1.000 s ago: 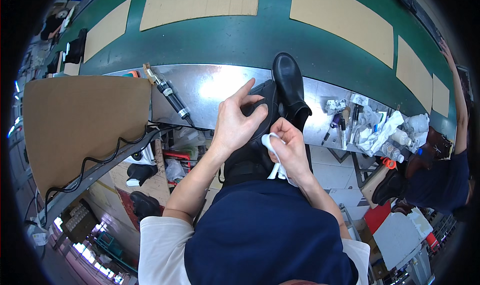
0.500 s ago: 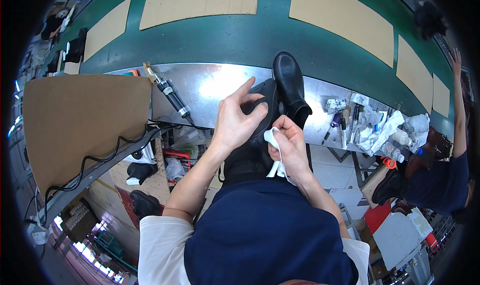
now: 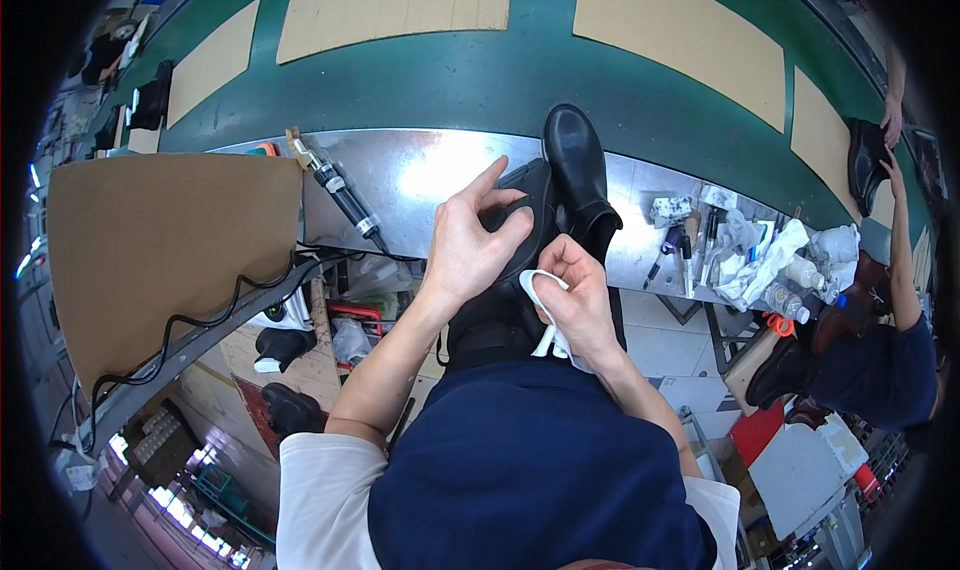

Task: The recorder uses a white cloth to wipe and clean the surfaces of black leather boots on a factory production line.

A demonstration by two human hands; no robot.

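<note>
My left hand [image 3: 470, 232] grips a black boot [image 3: 537, 210] over the metal bench edge, its thumb and curled fingers against the boot and the index finger stretched out. A white cloth [image 3: 545, 288] is pinched in my right hand [image 3: 580, 295], close to the near side of that boot. The cloth's tail hangs down toward my dark blue apron. A second black boot [image 3: 575, 155] lies right beside the first, toe pointing away from me. My fingertips on the held boot are partly hidden.
A black cylindrical tool [image 3: 347, 200] lies on the metal bench [image 3: 410, 160]. Pens, crumpled wipes [image 3: 765, 270] and bottles crowd its right end. Beyond runs a green surface with cardboard sheets [image 3: 680, 40]. At far right a co-worker's arm [image 3: 905, 260] reaches to a black boot [image 3: 867, 165].
My right hand and the cloth have shifted slightly, the cloth now looped more to the left. At far right, the co-worker's raised arm has come down and a black boot has appeared there.
</note>
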